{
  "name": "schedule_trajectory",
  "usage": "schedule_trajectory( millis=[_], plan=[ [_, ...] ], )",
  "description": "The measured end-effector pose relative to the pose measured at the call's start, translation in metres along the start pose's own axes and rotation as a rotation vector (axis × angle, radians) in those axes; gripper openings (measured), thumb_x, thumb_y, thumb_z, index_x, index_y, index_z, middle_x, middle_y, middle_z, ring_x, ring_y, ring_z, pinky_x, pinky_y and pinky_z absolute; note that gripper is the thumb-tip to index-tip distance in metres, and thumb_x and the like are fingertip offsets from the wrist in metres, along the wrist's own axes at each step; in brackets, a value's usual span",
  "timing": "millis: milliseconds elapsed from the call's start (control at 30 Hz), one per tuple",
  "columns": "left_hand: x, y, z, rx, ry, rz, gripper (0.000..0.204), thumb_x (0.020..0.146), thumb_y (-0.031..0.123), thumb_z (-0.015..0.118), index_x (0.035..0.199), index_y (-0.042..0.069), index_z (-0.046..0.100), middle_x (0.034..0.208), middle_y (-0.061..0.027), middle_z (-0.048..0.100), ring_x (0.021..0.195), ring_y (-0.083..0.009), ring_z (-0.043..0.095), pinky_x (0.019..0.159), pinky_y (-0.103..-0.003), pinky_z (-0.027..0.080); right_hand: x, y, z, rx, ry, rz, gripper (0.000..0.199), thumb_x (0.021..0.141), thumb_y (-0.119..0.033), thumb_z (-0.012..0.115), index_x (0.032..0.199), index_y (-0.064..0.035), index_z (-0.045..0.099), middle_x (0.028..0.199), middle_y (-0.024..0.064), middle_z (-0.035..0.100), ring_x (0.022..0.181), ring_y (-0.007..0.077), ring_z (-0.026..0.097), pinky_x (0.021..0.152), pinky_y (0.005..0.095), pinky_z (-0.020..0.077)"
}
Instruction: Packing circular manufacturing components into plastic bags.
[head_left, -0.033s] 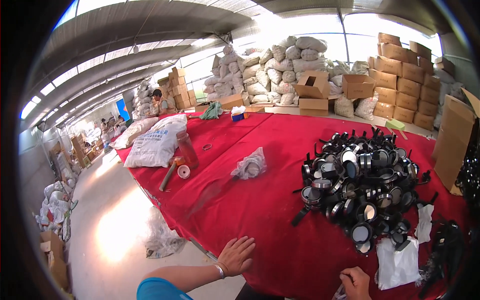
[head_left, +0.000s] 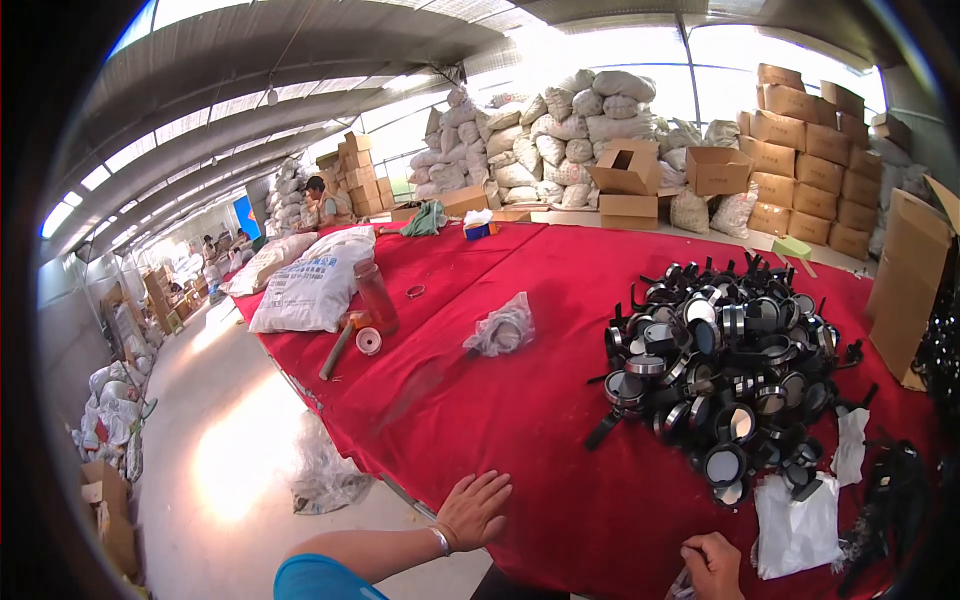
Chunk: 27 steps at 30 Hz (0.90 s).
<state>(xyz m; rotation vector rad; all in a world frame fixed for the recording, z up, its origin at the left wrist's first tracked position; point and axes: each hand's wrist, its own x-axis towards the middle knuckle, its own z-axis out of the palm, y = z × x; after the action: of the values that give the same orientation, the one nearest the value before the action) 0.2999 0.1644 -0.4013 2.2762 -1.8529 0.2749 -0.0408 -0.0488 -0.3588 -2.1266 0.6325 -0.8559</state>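
Head view: the left hand (head_left: 472, 510) lies spread and empty on the red table (head_left: 560, 300) edge; the right hand (head_left: 715, 565) curls near a white bag (head_left: 797, 527), grip unclear. Seemingly between pieces, reaching into the pile of black round parts (head_left: 725, 370) would come next.

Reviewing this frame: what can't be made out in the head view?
- Right hand: cut off by the lower edge; whether it grips anything is unclear.
- Heap of round black parts: lower ones buried under the upper ones.
- Crumpled clear bag: contents hidden by creased plastic.
- Left hand: flat on the red cloth; palm unseen.
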Motion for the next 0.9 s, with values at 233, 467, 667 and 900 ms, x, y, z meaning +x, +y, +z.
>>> schedule_trajectory(
  millis=[233,467,667,900],
  plan=[
    [0.003,0.004,0.005,0.062,-0.009,0.02,0.054,0.086,0.035,0.048,0.131,0.005,0.045,0.142,-0.0108,0.04,0.132,-0.0267,0.036,0.107,-0.046,0.028,-0.011,0.019,-0.001,0.037,0.008,-0.01,0.015,0.088,-0.014,0.057,0.09,0.0003,0.062,0.085,0.0127,0.06,0.055,0.02,0.059,0.054,0.0304,0.0473],
    [-0.001,0.003,0.002,0.049,-0.035,-0.01,0.053,0.089,0.036,0.045,0.132,0.005,0.044,0.143,-0.0104,0.038,0.134,-0.0263,0.032,0.108,-0.046,0.025,-0.004,0.018,0.002,0.024,-0.004,0.039,0.016,0.088,-0.014,0.057,0.09,0.0007,0.062,0.085,0.0137,0.06,0.054,0.021,0.059,0.053,0.0313,0.0472],
    [0.035,-0.034,-0.054,-0.157,-0.062,-0.148,0.058,0.083,0.032,0.057,0.13,0.0,0.044,0.122,-0.0214,0.053,0.1,-0.0358,0.058,0.086,-0.044,0.046,0.0,0.007,-0.002,-0.036,0.016,-0.034,0.016,0.088,-0.015,0.057,0.091,0.0001,0.062,0.086,0.0144,0.061,0.065,0.025,0.061,0.061,0.0342,0.0474],
    [0.047,-0.159,-0.189,-0.033,1.033,-0.88,0.034,0.086,0.02,0.057,0.114,0.002,0.052,0.095,-0.0222,0.063,0.087,-0.0347,0.064,0.067,-0.045,0.049,-0.004,0.025,0.007,0.08,-0.012,0.041,0.016,0.089,-0.013,0.057,0.093,0.0018,0.061,0.081,0.0103,0.06,0.05,0.0151,0.057,0.047,0.0269,0.0441]
  ],
)
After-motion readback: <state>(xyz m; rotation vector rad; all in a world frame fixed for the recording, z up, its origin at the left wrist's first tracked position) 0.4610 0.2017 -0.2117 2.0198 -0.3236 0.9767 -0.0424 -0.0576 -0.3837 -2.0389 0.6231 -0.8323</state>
